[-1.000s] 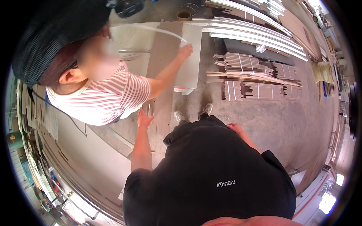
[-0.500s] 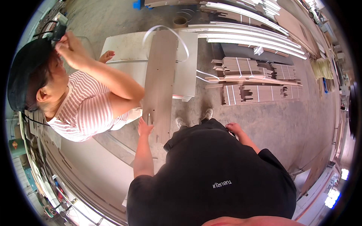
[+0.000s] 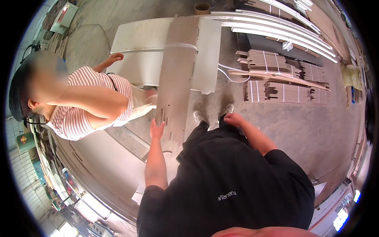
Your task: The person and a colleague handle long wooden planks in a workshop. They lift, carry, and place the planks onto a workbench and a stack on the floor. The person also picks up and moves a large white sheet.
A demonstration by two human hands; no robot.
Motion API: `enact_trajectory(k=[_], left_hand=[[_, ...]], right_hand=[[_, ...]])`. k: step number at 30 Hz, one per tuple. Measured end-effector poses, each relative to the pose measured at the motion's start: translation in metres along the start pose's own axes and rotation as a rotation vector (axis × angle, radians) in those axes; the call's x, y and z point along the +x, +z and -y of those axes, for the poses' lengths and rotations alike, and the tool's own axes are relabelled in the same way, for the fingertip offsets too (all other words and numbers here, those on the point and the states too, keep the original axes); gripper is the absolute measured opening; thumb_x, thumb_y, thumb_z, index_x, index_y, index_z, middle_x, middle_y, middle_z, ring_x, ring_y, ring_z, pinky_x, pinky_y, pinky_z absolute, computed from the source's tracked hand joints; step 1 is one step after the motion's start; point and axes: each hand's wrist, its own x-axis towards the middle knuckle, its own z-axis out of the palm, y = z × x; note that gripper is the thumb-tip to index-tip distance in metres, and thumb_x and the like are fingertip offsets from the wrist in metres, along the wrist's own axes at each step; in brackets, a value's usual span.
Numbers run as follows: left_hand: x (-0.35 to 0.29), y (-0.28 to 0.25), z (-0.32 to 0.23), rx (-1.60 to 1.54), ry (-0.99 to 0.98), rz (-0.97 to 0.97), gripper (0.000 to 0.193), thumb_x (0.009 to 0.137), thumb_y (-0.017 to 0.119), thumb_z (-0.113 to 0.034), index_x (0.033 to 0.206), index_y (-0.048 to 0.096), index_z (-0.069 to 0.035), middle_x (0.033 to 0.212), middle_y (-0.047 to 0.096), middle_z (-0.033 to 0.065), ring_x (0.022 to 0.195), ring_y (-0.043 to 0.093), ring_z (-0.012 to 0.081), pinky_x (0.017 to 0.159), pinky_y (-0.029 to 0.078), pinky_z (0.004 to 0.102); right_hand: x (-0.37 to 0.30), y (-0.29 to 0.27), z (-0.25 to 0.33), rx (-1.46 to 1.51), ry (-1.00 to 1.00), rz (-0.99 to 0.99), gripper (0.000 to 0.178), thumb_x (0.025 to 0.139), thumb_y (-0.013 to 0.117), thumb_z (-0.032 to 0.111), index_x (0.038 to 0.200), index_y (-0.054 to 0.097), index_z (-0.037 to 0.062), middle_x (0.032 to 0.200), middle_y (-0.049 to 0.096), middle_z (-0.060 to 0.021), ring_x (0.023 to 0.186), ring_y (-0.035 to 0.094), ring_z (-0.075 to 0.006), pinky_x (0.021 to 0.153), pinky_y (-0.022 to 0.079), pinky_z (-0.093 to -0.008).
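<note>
A long brown board (image 3: 178, 75) with notches along its edges runs away from me over white panels (image 3: 139, 51) on the floor. My left hand (image 3: 157, 128) grips the left edge of the board's near end. My right hand (image 3: 233, 119) hangs by my thigh with its fingers curled and nothing in it. A co-worker in a striped shirt (image 3: 85, 106) stands to the left of the board, one hand (image 3: 115, 58) stretched out over the white panel.
Stacks of slotted brown boards (image 3: 276, 75) lie on the concrete floor to the right. Long white strips (image 3: 276, 27) lie at the back right. A roll of tape (image 3: 202, 7) sits at the far end. Benches and clutter line the left wall.
The co-worker has taken a hand off the board, straightened up and shifted left and nearer. My left hand stays on the board's near end; my right hand has barely moved.
</note>
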Motion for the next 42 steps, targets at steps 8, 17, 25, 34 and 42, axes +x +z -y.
enact_trajectory(k=[8, 17, 25, 34, 42], left_hand=[[-0.029, 0.019, 0.042, -0.628, -0.339, 0.054, 0.055, 0.1, 0.056, -0.049, 0.132, 0.059, -0.006, 0.124, 0.065, 0.0124, 0.107, 0.064, 0.0214, 0.079, 0.056, 0.0377], [-0.013, 0.021, 0.032, -0.756, -0.447, 0.131, 0.064, 0.099, 0.052, -0.059, 0.138, 0.055, -0.007, 0.133, 0.059, 0.0082, 0.116, 0.058, 0.0215, 0.082, 0.056, 0.0409], [0.014, 0.028, 0.059, -0.523, -0.262, 0.175, 0.065, 0.097, 0.058, -0.057, 0.135, 0.057, -0.004, 0.124, 0.067, 0.0125, 0.116, 0.062, 0.0247, 0.096, 0.05, 0.0379], [0.04, 0.003, 0.03, -0.209, -0.059, 0.294, 0.071, 0.095, 0.06, -0.06, 0.14, 0.053, -0.005, 0.129, 0.065, 0.0189, 0.122, 0.061, 0.0335, 0.103, 0.047, 0.0412], [0.042, 0.014, 0.035, -0.767, -0.363, 0.434, 0.063, 0.095, 0.068, -0.047, 0.142, 0.051, -0.008, 0.117, 0.067, 0.008, 0.103, 0.065, 0.0211, 0.088, 0.055, 0.0391]], right_hand=[[0.044, 0.024, 0.096, 0.109, -0.048, 0.245, 0.037, 0.092, 0.065, 0.04, 0.104, 0.073, 0.0063, 0.09, 0.074, -0.0076, 0.084, 0.07, -0.0181, 0.079, 0.055, -0.0345], [0.109, 0.095, 0.139, 0.361, 0.097, 0.509, 0.083, 0.087, 0.073, 0.052, 0.144, 0.045, -0.002, 0.125, 0.065, -0.008, 0.115, 0.061, -0.0185, 0.085, 0.054, -0.0345], [0.11, 0.122, 0.191, 0.706, 0.209, 0.567, 0.085, 0.08, 0.08, 0.05, 0.145, 0.044, 0.0098, 0.139, 0.056, -0.0032, 0.13, 0.05, -0.018, 0.097, 0.046, -0.0384], [0.119, 0.142, 0.187, 1.108, 0.29, 0.562, 0.057, 0.083, 0.082, 0.029, 0.133, 0.057, 0.0197, 0.126, 0.062, 0.0059, 0.118, 0.056, -0.0116, 0.093, 0.048, -0.0371], [0.131, 0.148, 0.185, 1.336, 0.246, 0.565, 0.06, 0.085, 0.08, 0.022, 0.138, 0.052, 0.0156, 0.125, 0.061, -0.0006, 0.116, 0.058, -0.0173, 0.098, 0.047, -0.0385]])
